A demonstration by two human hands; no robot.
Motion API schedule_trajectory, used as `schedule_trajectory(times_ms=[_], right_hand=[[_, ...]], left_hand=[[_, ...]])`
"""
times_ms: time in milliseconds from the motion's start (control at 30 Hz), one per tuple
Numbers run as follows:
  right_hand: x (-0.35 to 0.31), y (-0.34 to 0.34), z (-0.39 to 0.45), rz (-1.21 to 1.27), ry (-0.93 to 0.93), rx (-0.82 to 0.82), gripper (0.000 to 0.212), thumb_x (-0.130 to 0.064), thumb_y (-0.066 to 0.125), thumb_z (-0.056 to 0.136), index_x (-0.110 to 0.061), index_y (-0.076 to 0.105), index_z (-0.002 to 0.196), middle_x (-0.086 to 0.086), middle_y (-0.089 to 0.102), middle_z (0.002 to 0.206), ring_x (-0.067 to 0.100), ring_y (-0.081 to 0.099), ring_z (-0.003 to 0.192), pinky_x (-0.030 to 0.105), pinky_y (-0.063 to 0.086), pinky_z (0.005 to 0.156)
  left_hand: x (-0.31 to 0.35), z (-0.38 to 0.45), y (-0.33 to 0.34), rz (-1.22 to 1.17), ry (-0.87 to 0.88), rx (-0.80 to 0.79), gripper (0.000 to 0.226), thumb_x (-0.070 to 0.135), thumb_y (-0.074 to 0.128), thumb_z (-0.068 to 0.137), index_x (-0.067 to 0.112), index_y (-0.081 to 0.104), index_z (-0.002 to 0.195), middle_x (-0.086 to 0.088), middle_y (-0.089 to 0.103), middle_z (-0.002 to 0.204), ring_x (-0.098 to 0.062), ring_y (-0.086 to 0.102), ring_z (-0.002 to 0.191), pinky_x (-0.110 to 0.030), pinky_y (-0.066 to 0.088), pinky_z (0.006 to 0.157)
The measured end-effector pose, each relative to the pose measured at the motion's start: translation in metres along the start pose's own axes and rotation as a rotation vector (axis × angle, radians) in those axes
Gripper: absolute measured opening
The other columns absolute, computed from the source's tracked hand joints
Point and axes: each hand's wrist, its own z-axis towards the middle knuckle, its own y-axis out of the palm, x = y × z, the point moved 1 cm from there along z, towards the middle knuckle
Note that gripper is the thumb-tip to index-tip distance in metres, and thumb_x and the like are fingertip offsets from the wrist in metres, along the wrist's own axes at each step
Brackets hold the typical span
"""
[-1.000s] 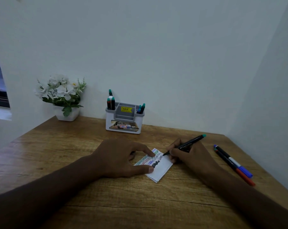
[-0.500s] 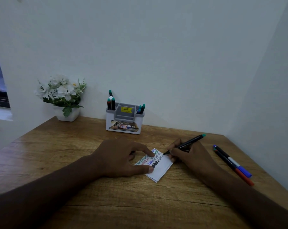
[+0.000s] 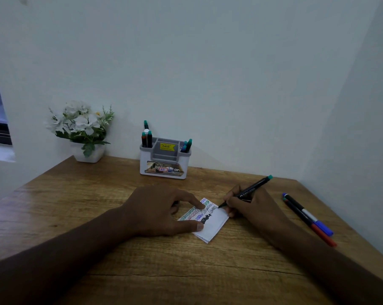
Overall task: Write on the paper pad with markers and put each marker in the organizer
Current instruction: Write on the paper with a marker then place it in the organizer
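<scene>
A small white paper pad point(image 3: 212, 227) with coloured scribbles lies mid-table. My left hand point(image 3: 162, 208) rests flat on its left part, forefinger and thumb pinning it down. My right hand point(image 3: 250, 205) grips a black marker with a green end point(image 3: 252, 189), its tip touching the pad's upper right edge. Behind them, by the wall, stands a white and grey organizer point(image 3: 164, 159) with several markers upright in its left and right slots. Two more markers, a blue-capped one point(image 3: 309, 215) and a red-capped one point(image 3: 311, 225), lie side by side on the table to the right.
A white pot of white flowers point(image 3: 82, 128) stands at the back left of the wooden table point(image 3: 76, 208). Walls close the table in at the back and on the right. A dark window edge shows at the far left.
The marker tip has shifted slightly right along the pad's upper edge. My left hand stays on the pad.
</scene>
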Motion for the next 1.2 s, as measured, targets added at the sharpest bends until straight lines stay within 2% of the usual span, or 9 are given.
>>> schedule_trajectory(times_ms=[133,233,367,433,533,700,867,1000,1200], right_hand=[[-0.002,-0.002,-0.003,-0.082,-0.096,0.221,0.012,-0.011,0.072,0.093,-0.017,0.076,0.083,0.0,0.079,0.071,0.008,0.075,0.069,0.025,0.061,0.073],[-0.007,-0.011,-0.009,0.125,-0.21,0.389,0.011,-0.007,0.075,0.094,-0.018,0.073,0.092,0.0,0.08,0.077,0.008,0.078,0.075,0.018,0.06,0.071],[-0.009,-0.008,-0.016,0.326,-0.233,0.312,0.012,0.0,0.073,0.094,-0.013,0.073,0.095,0.004,0.082,0.086,0.016,0.081,0.084,0.024,0.065,0.076],[-0.008,-0.002,-0.016,0.46,-0.217,0.236,0.028,0.009,0.061,0.097,-0.013,0.076,0.087,0.012,0.082,0.088,0.026,0.08,0.087,0.034,0.064,0.082],[-0.009,0.001,-0.015,0.606,-0.204,0.155,0.044,0.015,0.047,0.096,-0.012,0.078,0.08,0.018,0.08,0.088,0.031,0.076,0.086,0.037,0.063,0.082],[-0.007,-0.002,-0.014,0.662,-0.178,0.135,0.025,0.014,0.053,0.098,0.002,0.073,0.089,0.018,0.078,0.082,0.027,0.077,0.078,0.027,0.065,0.071],[-0.005,0.002,-0.016,0.541,-0.247,0.129,0.018,0.008,0.069,0.093,-0.008,0.078,0.092,0.019,0.08,0.087,0.029,0.079,0.084,0.035,0.065,0.078],[-0.004,0.005,-0.018,0.553,-0.27,0.085,0.021,0.012,0.062,0.095,-0.001,0.079,0.093,0.022,0.08,0.095,0.033,0.08,0.088,0.036,0.067,0.08],[-0.004,0.005,-0.018,0.51,-0.259,0.072,0.015,0.011,0.062,0.096,0.006,0.076,0.101,0.02,0.081,0.095,0.031,0.08,0.089,0.036,0.066,0.082]], left_hand=[[0.0,-0.002,0.001,0.004,0.008,0.02,0.064,0.094,0.043,0.076,0.065,0.053,0.133,0.022,0.054,0.068,0.002,0.053,0.068,-0.02,0.03,0.056],[-0.003,-0.002,0.005,-0.03,0.005,0.132,0.056,0.086,0.048,0.086,0.058,0.052,0.134,0.017,0.062,0.076,-0.001,0.058,0.074,-0.021,0.041,0.057],[0.001,0.0,0.006,-0.259,-0.009,0.252,0.021,0.039,0.055,0.103,0.043,0.052,0.123,0.008,0.065,0.081,-0.008,0.061,0.081,-0.023,0.043,0.063],[0.002,-0.001,0.007,-0.41,0.012,0.244,0.018,0.023,0.05,0.106,0.04,0.053,0.114,0.009,0.065,0.088,-0.009,0.061,0.087,-0.025,0.045,0.07],[0.003,-0.001,0.009,-0.481,0.057,0.165,0.017,0.022,0.044,0.109,0.035,0.055,0.112,0.013,0.065,0.101,-0.008,0.059,0.097,-0.026,0.047,0.08],[0.0,0.001,0.013,-0.425,0.19,0.148,0.026,0.005,0.046,0.108,0.022,0.058,0.122,0.014,0.065,0.114,-0.002,0.057,0.111,-0.013,0.045,0.087],[-0.004,0.005,0.014,-0.443,0.218,0.261,0.023,0.011,0.051,0.109,0.023,0.064,0.123,0.02,0.07,0.116,0.001,0.065,0.11,-0.008,0.046,0.085],[-0.005,0.007,0.015,-0.366,0.186,0.266,0.022,0.021,0.055,0.107,0.033,0.069,0.119,0.022,0.07,0.104,0.0,0.064,0.099,-0.012,0.046,0.076],[-0.003,0.007,0.014,-0.362,0.184,0.237,0.021,0.027,0.055,0.107,0.034,0.072,0.116,0.021,0.072,0.102,-0.001,0.066,0.098,-0.02,0.051,0.077]])
